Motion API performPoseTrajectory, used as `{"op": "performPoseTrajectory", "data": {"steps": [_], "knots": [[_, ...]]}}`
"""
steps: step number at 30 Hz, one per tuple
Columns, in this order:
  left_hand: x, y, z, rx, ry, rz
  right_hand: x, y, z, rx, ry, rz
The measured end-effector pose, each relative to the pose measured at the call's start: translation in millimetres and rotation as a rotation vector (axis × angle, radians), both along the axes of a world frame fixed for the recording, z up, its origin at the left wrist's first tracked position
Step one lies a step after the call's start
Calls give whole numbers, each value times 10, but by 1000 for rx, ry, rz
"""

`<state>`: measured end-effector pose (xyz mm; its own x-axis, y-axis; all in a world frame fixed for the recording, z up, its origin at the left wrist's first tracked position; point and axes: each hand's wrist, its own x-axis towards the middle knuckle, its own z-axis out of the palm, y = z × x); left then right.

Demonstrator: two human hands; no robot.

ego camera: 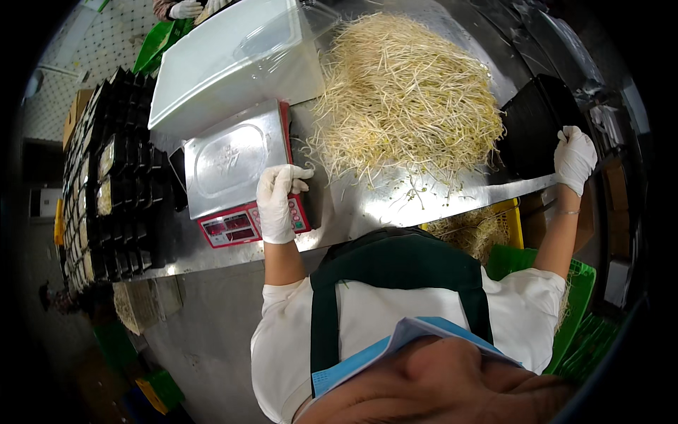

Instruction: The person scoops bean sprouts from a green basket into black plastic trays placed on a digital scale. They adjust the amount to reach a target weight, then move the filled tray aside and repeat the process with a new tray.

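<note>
My left hand [279,201], in a white glove, hovers at or over the front right of a red digital scale [228,225] with a steel weighing plate [230,159]; its fingers are partly spread and hold nothing. A large heap of bean sprouts [408,100] lies on the steel table [371,204] before me. My right hand [576,159], gloved too, is at the right by the stack of black plastic trays [535,127]. Its fingers are bent, and whether they grip a tray edge cannot be told.
Behind the scale stands a white foam box [228,69] with clear film. Stacked black trays [127,180], some filled, rise at the left. Below the table's edge are a yellow crate [511,220] and a green crate [574,312]. Another person's gloved hands [185,9] are at the top left.
</note>
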<state>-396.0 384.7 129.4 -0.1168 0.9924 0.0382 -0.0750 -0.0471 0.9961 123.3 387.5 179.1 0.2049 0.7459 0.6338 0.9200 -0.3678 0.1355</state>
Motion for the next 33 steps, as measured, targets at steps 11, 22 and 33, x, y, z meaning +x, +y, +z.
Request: {"op": "performPoseTrajectory", "data": {"steps": [11,22,33], "knots": [[79,52,100,-25,-401,-175,-1882,-29,285,7,65,1077],[-1646,-552,-247,168,-720,500,-3818,677,-1433,-587,28,1079],[-1632,-1014,-277,216,-707,629,-3305,761,-1348,-916,71,910]]}}
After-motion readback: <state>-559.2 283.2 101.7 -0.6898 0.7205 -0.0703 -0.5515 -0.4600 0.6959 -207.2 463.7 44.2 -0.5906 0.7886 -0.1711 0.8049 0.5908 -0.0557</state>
